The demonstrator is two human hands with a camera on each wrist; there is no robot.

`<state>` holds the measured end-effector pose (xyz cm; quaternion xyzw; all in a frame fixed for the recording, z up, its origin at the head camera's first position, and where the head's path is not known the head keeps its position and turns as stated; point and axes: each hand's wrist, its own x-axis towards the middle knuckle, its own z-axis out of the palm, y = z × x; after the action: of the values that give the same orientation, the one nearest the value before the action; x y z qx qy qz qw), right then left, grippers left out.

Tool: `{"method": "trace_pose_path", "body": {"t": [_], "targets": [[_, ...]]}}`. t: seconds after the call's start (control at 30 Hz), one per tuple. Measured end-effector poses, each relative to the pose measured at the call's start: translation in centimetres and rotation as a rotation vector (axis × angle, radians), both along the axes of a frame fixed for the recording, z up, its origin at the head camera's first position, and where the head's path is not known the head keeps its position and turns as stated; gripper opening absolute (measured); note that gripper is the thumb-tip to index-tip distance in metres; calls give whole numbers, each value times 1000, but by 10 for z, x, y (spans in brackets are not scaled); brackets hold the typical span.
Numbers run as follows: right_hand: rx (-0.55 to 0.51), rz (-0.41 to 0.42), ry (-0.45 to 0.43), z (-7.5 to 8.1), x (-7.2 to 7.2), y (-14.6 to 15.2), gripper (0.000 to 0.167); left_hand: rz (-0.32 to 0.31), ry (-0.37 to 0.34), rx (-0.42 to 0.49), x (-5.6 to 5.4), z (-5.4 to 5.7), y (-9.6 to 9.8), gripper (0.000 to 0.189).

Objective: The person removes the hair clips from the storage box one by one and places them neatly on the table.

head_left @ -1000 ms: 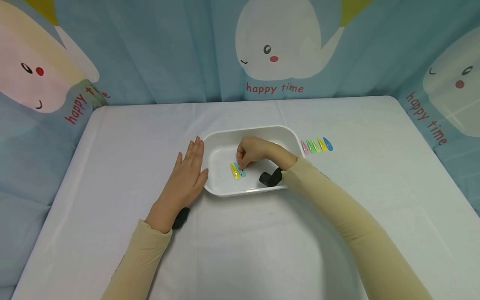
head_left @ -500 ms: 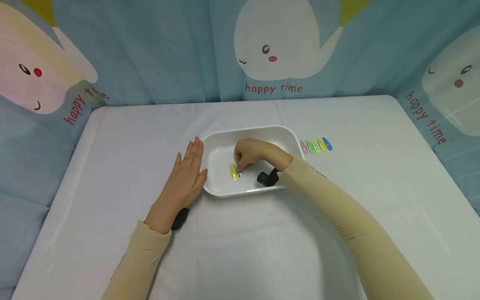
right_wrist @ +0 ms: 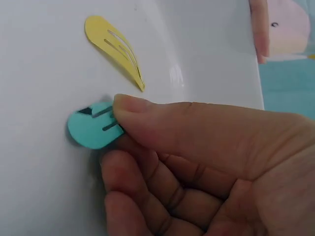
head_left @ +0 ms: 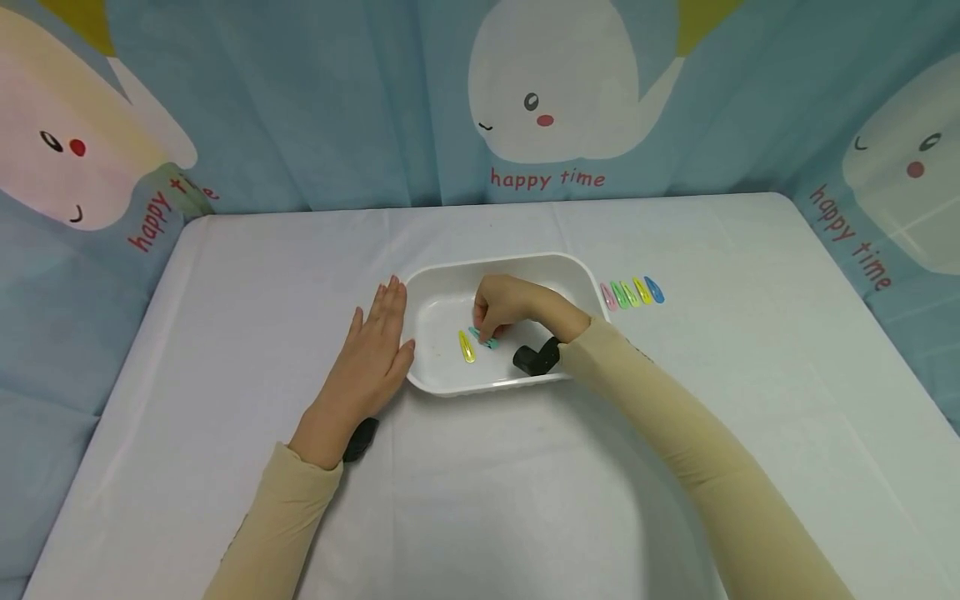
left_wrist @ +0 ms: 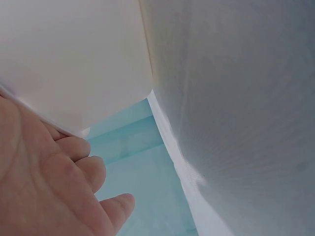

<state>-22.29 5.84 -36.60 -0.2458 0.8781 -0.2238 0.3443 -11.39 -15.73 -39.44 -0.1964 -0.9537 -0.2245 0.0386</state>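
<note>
My right hand [head_left: 504,305] reaches into a white tray [head_left: 442,388], and its thumb and fingers pinch a turquoise snap hair clip [right_wrist: 93,129], close over the tray floor. A yellow snap hair clip [head_left: 467,347] lies just left of it; the right wrist view shows this yellow clip [right_wrist: 114,49] flat on the tray bottom. With fingers straight and together, my left hand [head_left: 369,350] rests along the tray's left rim. The left wrist view has the left hand [left_wrist: 54,172] against the tray's outer wall [left_wrist: 74,64].
To the right of the tray, several hair clips [head_left: 632,291] in pink, green, yellow and blue lie in a row on the white tablecloth [head_left: 480,500]. A blue curtain [head_left: 360,108] with printed whales hangs behind the table. Black wrist cameras sit at both wrists.
The turquoise clip, earlier beside the yellow one on the tray floor, has turned and shifted slightly right in my right hand's pinch. My left hand stays at the rim.
</note>
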Motion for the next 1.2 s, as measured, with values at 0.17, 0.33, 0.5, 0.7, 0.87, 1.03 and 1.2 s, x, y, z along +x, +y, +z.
{"method": "trace_pose_path", "body": {"t": [0.17, 0.33, 0.5, 0.7, 0.87, 1.03, 1.2], "targets": [[-33, -16, -32, 0, 0, 1, 13, 3, -2, -3, 1, 1, 0, 65], [-52, -21, -39, 2, -1, 1, 12, 3, -4, -4, 1, 1, 0, 65], [-51, -53, -4, 4, -1, 1, 12, 6, -12, -2, 1, 1, 0, 65], [-59, -81, 6, 6, -3, 3, 14, 5, -7, -3, 1, 0, 1, 66], [-117, -109, -19, 14, -3, 9, 11, 3, -10, 1, 1, 0, 1, 65], [-214, -135, -29, 26, -1, 19, 8, 2, -10, -2, 1, 0, 0, 65], [-279, -138, -39, 32, 4, 29, 6, 1, -12, -5, 1, 0, 0, 65]]}}
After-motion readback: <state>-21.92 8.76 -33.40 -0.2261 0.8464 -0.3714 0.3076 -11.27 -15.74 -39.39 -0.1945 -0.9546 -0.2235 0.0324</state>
